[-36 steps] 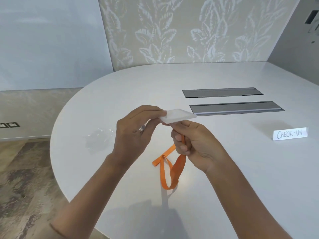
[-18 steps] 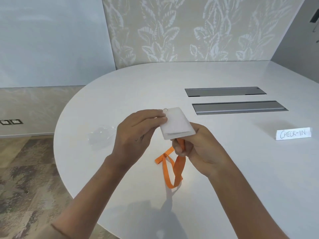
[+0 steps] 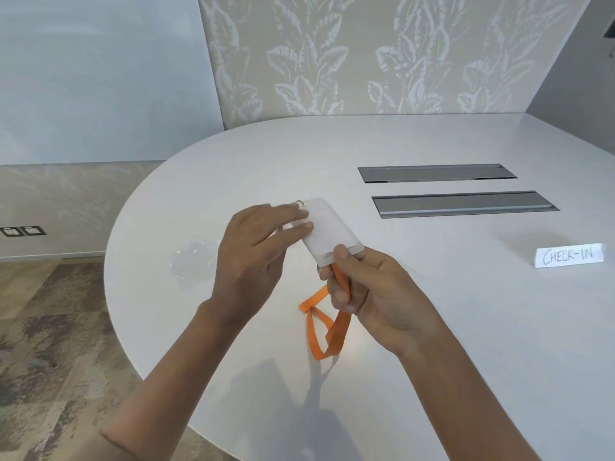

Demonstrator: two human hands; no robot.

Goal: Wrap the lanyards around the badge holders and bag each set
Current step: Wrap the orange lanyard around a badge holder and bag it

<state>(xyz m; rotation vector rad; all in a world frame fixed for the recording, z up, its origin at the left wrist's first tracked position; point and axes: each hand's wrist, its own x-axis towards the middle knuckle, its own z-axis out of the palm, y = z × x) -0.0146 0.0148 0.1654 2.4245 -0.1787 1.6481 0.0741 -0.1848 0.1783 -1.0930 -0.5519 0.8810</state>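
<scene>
A frosted white badge holder [image 3: 331, 232] is held above the white table [image 3: 466, 311], tilted with its face toward me and a small metal ring at its far corner. My left hand [image 3: 256, 257] rests its fingertips on the holder's left end. My right hand [image 3: 376, 291] pinches the holder's near edge with the thumb and grips the orange lanyard [image 3: 327, 324], which hangs from the fist and loops down onto the table. A clear plastic bag [image 3: 193, 264] lies crumpled on the table to the left of my left hand.
Two grey recessed cable hatches [image 3: 462, 204] are set in the tabletop beyond my hands. A folded white card reading CHECK-IN [image 3: 569, 256] stands at the right. The table's rounded edge runs along the left, with patterned floor below.
The badge holder has turned from edge-on and flat to face-up toward me. My right thumb has come up onto its near edge. The lanyard loop still hangs below.
</scene>
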